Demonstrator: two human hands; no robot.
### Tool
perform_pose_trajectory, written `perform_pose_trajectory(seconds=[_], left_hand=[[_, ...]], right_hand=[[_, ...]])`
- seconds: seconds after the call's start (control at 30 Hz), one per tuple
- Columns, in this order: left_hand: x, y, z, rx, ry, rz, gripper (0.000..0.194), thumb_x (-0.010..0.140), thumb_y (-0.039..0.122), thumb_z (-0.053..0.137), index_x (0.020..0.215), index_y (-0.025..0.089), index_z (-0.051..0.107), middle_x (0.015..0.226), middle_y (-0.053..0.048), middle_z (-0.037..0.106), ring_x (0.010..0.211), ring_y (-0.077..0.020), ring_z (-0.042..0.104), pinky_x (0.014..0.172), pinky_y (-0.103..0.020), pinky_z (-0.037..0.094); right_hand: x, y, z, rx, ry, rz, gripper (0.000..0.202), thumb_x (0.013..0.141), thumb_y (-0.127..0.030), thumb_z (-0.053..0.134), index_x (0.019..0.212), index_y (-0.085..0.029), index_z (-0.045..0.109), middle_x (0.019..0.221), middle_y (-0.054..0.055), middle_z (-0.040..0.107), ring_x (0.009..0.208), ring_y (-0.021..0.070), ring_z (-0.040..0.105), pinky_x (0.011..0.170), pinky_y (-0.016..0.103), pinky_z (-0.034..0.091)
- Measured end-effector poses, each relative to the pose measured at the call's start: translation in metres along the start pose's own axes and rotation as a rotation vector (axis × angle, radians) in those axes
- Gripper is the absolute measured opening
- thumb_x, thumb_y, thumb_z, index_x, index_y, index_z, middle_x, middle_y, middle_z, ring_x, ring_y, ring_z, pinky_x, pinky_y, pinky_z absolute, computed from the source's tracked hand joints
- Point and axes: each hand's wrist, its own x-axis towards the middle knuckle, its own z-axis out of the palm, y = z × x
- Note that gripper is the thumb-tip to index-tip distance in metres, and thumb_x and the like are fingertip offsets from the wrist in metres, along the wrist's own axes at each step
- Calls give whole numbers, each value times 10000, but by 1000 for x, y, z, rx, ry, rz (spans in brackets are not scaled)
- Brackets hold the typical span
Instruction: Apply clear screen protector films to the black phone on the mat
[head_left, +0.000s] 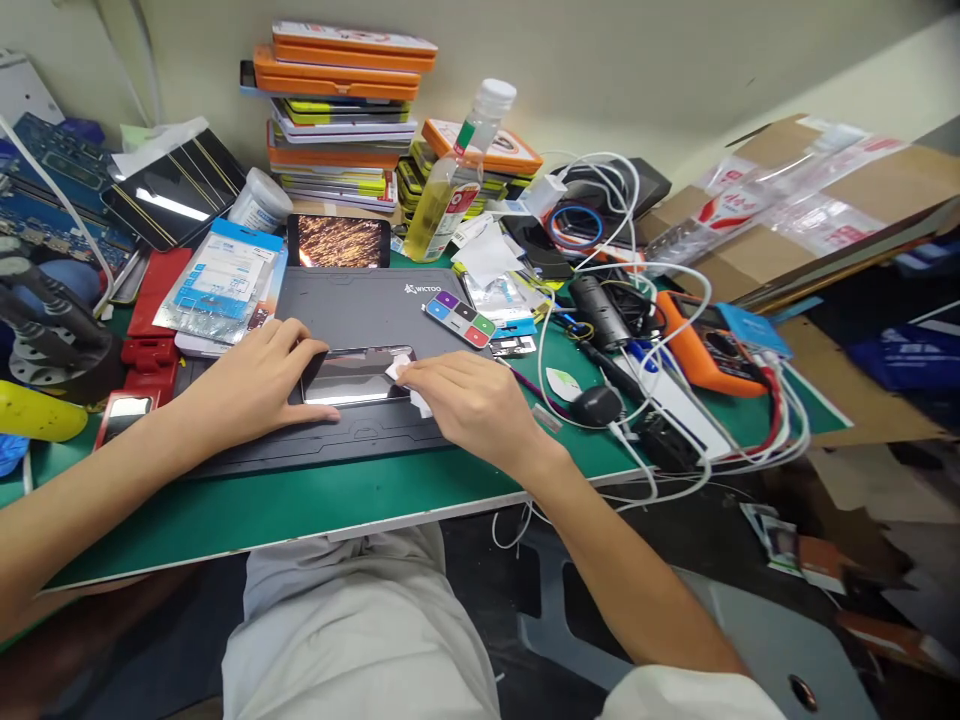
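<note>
A smartphone (352, 378) lies flat, screen up and reflecting light, on a dark grey work mat (352, 300). My left hand (259, 385) holds its left end, the thumb along the near edge and the forefinger by the far edge. At the right end of the screen, my right hand (472, 405) pinches a folded white wipe (397, 367) against the glass. Part of the wipe sticks out below the fingers, and the phone's right corner is partly hidden by them.
Beyond the mat stand a tablet (341, 241), a bottle of yellowish liquid (450, 190) and stacked orange boxes (337, 75). A coloured button panel (459, 318) lies by the right hand. Farther right are tangled white cables and an orange multimeter (709, 345). Plastic packets (225, 280) lie left.
</note>
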Motion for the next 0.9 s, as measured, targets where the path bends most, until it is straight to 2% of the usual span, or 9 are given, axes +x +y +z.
perform_pose_trajectory(seconds=[0.1, 0.2, 0.37, 0.5, 0.6, 0.77, 0.9], left_hand=[[1, 0, -2, 20, 1, 10, 928, 1198, 961, 674, 1679, 174, 768, 1514, -222, 763, 1417, -455, 735, 1293, -590, 624], [1, 0, -3, 41, 5, 32, 914, 1212, 948, 664, 1673, 165, 768, 1496, -224, 764, 1402, -452, 739, 1299, -597, 631], [1, -3, 0, 38, 31, 53, 924, 1218, 932, 664, 1703, 152, 761, 1492, -241, 768, 1393, -466, 751, 1289, -613, 646], [1, -3, 5, 22, 46, 40, 932, 1204, 925, 692, 1722, 153, 762, 1529, -256, 757, 1418, -498, 743, 1320, -660, 622], [2, -1, 5, 48, 35, 49, 944, 1212, 925, 678, 1691, 117, 769, 1516, -264, 751, 1412, -500, 749, 1305, -653, 629], [2, -1, 1, 55, 36, 57, 932, 1198, 920, 715, 1707, 140, 768, 1509, -254, 760, 1413, -495, 754, 1304, -650, 633], [2, -2, 1, 108, 49, 78, 962, 1216, 935, 655, 1720, 122, 758, 1492, -264, 763, 1357, -490, 763, 1263, -645, 655]], right_hand=[[14, -11, 15, 15, -15, -21, 376, 1250, -47, 627, 1316, -228, 949, 1244, 107, 1027, 1138, 285, 990, 1028, 426, 763], [20, -18, 20, 23, -11, -39, 356, 1258, -59, 638, 1334, -231, 940, 1279, 103, 1024, 1149, 279, 986, 1037, 424, 766], [-1, -14, -3, -17, 29, -45, 399, 1252, -11, 594, 1337, -214, 927, 1260, 107, 1026, 1158, 270, 995, 1031, 410, 780], [-16, -8, -16, -45, 28, -13, 337, 1252, -42, 659, 1326, -223, 933, 1223, 112, 1028, 1096, 294, 997, 973, 440, 785], [-11, -13, -7, -44, 25, 2, 314, 1248, -55, 679, 1315, -220, 937, 1198, 117, 1025, 1066, 305, 990, 953, 453, 774], [15, -40, 16, -32, 8, -37, 375, 1266, -31, 598, 1330, -203, 925, 1234, 109, 1021, 1131, 281, 982, 1019, 429, 763], [17, -45, 14, -35, 46, -73, 393, 1263, -5, 568, 1332, -170, 917, 1238, 129, 1018, 1153, 275, 984, 1038, 423, 772]])
